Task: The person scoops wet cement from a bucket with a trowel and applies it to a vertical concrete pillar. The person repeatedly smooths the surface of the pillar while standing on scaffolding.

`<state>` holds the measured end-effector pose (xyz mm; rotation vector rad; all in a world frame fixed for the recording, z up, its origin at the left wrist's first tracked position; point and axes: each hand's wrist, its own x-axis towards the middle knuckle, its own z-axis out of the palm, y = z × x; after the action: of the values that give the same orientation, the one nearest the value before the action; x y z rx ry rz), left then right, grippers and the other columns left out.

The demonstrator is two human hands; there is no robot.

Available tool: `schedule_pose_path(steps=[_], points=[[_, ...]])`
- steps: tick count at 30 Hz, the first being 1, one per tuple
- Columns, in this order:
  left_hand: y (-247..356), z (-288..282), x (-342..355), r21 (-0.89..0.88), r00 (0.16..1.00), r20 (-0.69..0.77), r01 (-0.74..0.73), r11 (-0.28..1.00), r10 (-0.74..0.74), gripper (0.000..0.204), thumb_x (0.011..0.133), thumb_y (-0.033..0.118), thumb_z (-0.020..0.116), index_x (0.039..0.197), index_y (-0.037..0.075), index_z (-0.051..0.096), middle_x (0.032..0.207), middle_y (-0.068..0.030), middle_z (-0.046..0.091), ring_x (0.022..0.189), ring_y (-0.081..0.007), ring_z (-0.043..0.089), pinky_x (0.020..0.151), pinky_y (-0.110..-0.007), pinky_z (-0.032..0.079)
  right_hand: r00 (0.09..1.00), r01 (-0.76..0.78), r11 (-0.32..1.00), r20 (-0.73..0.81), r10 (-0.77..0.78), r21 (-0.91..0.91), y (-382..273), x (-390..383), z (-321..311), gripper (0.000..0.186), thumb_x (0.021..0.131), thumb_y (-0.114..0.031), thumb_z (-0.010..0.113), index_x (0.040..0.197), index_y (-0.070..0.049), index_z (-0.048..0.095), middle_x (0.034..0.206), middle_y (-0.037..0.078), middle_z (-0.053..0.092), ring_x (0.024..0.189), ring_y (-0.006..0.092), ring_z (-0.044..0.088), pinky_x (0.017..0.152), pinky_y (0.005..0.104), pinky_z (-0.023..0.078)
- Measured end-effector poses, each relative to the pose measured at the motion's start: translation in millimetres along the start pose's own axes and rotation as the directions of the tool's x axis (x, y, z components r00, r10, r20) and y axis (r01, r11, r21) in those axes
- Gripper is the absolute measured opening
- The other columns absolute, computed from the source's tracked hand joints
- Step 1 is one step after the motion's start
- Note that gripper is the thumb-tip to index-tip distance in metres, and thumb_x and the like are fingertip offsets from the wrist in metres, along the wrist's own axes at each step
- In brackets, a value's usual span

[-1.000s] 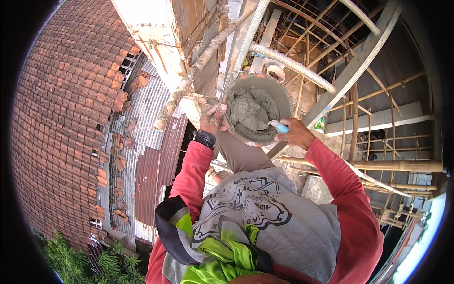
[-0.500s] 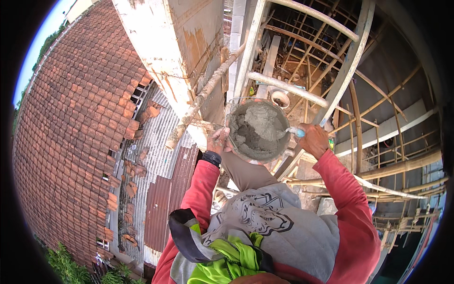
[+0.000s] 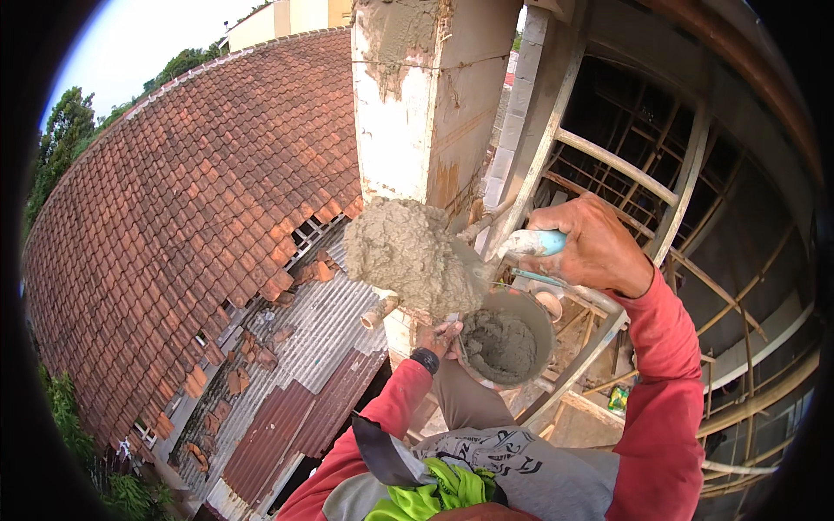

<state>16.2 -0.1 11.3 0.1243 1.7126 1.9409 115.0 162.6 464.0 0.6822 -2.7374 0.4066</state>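
apparent lifting: mortar (image 3: 408, 256) is borne by trowel (image 3: 524, 243)
trowel is gripped by right hand (image 3: 592, 243), bucket (image 3: 526, 307) by left hand (image 3: 437, 339); level carrying seems needed

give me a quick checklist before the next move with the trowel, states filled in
1. Right hand gripping the trowel: ok, closed around its handle
2. Trowel loaded: ok, heaped with mortar
3. Left hand at the bucket: ok, at its rim
4. More mortar in the bucket: ok, some visible
5. Trowel clear of the column: cannot tell, mortar overlaps it in view
6. Bucket supported underneath: cannot tell, base hidden
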Motion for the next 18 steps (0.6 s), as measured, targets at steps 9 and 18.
schedule_pose_path(steps=[9,18], points=[[-5,-2,-3,-0.036,0.998,-0.065,0.019,0.999,-0.022,0.07,0.084,0.059,0.084,0.124,0.002,0.071,0.095,-0.0074,0.073,0.079,-0.0181,0.071,0.067,-0.037,0.064,0.964,0.048,0.7,0.149,-0.219,0.712,-61,168,-17,0.026,0.081,-0.02,0.089,0.085,-0.005,0.068,0.067,-0.002,0.057,0.056,0.0079,0.052,0.052,0.0265,0.04],[-10,-7,15,-0.066,0.998,-0.017,-0.055,0.996,0.054,0.062,0.09,0.055,0.08,0.124,0.004,0.072,0.094,-0.0052,0.075,0.078,-0.0165,0.073,0.065,-0.033,0.063,0.944,-0.057,0.303,-0.047,0.326,0.951,39,153,10,0.024,0.091,-0.012,0.082,0.099,-0.007,0.06,0.071,-0.005,0.054,0.052,0.002,0.047,0.045,0.0202,0.04]])
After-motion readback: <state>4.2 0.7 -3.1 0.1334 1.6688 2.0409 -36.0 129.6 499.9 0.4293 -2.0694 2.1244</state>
